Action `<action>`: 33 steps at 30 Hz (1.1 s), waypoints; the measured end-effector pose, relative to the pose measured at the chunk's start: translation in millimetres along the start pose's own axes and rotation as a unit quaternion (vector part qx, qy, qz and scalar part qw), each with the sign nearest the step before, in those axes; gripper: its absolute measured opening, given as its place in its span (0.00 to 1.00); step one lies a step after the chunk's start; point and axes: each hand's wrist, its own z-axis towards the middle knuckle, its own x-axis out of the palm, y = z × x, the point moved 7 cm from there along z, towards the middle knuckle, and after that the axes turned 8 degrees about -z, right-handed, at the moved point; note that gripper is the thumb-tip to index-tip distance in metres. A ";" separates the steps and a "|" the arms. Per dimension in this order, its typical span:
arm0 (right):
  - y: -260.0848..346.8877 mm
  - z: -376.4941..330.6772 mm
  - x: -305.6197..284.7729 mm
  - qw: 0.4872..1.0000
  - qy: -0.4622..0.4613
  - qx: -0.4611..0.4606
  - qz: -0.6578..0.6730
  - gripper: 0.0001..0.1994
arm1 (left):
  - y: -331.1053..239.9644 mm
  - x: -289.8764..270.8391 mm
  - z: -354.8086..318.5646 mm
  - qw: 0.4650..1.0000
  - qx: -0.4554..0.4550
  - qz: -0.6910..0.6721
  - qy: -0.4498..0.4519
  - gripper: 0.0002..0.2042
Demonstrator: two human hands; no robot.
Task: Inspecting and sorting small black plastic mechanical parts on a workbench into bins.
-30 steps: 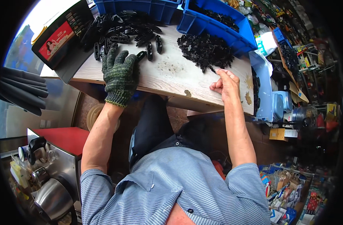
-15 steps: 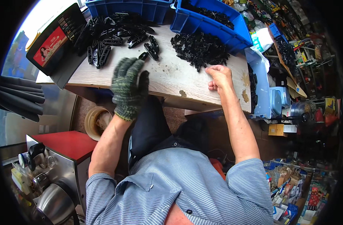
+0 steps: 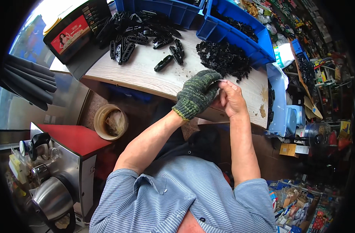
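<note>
Together, left hand (image 3: 197, 93) and right hand (image 3: 235, 100) curl; their hidden grip I can't tell.

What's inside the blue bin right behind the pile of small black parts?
Small black pieces lie inside the blue bin; anything beneath them is covered and unseen.

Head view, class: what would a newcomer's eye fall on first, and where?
Probably the left hand in its dark green knitted glove, close beside the bare right hand over the pale wood-grain table. Next, the heap of small black pieces beyond them, beside a bright blue plastic crate. The flat red panel at the picture's lower left stands out.
</note>
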 end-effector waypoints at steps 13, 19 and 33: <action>8.4 -12.3 28.5 0.998 0.021 -0.009 0.053 0.17 | 33.8 -11.5 -15.0 0.882 -0.337 -0.315 -0.096 0.12; 6.1 -12.3 35.4 0.998 0.002 -0.062 0.033 0.09 | 31.0 -13.5 -14.0 0.901 -0.338 -0.269 -0.051 0.12; 4.5 -14.1 34.7 0.996 0.000 -0.055 0.064 0.10 | 9.3 -115.0 21.7 0.860 -0.019 0.509 -0.017 0.09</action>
